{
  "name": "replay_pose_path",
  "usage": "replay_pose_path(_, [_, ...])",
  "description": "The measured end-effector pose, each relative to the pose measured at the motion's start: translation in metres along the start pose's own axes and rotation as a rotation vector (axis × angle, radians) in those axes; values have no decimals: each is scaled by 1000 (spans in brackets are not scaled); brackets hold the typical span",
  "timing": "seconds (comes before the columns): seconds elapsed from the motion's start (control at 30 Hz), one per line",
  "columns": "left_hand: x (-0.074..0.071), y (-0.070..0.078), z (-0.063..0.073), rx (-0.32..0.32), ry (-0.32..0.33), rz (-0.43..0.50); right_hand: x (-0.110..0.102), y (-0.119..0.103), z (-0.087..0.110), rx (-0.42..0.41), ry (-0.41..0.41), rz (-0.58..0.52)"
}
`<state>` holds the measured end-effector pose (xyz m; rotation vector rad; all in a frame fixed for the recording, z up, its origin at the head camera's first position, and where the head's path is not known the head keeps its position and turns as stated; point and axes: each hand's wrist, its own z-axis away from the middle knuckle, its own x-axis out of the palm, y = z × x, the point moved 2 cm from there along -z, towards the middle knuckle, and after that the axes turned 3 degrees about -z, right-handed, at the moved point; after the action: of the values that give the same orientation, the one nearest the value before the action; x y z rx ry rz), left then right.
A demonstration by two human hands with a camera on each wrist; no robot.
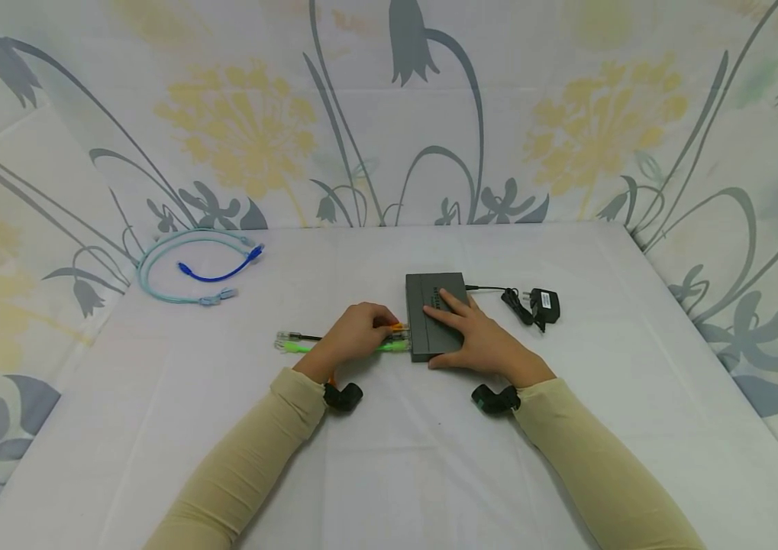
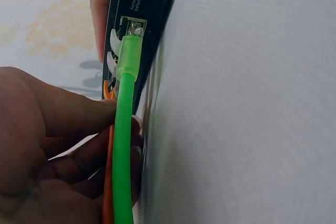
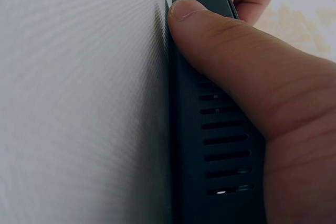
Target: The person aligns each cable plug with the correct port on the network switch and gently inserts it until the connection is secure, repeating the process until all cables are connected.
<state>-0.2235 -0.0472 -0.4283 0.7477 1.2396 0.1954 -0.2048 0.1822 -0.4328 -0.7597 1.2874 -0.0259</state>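
A dark grey network switch [image 1: 423, 294] lies flat on the white-covered table. My right hand [image 1: 474, 340] rests on it, fingers spread straight across its top and the thumb [image 3: 205, 30] against its vented near side. At the switch's left end, my left hand [image 1: 356, 332] pinches an orange network cable [image 2: 109, 145] between thumb and fingers, close to its plug at the port row. Whether that plug is fully seated is hidden. Nearest the camera in the left wrist view, a green network cable [image 2: 124, 129] sits in a port. A black cable [image 1: 309, 337] runs behind the left hand.
At the back left lie a coiled light-blue cable [image 1: 148, 284] and a short dark-blue cable [image 1: 224, 275]. A black power adapter [image 1: 544, 305] stands right of the switch, its cord [image 1: 488, 287] joined to the switch's right end. Floral cloth [image 1: 389, 153] hangs around the table.
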Motion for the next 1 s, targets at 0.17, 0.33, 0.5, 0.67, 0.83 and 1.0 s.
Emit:
replay_pose_path(0.17, [0, -2, -1, -2, -34, -3, 0, 0, 0, -1, 1, 0])
replay_pose_path(0.33, [0, -3, -2, 16, -45, -11, -1, -1, 1, -1, 1, -5])
replay_pose_path(0.5, [0, -1, -3, 19, -41, -11, 0, -1, 1, 3, 0, -5])
replay_pose_path(0.67, [-1, 1, -3, 25, -39, -16, 0, -1, 1, 9, 2, -5])
replay_pose_path(0.83, [-1, 2, -4, 39, -38, -17, 0, 0, 1, 8, 5, 2])
replay_pose_path(1.0, [-2, 2, -4, 48, -35, -24, 2, -1, 0, 2, 5, 7])
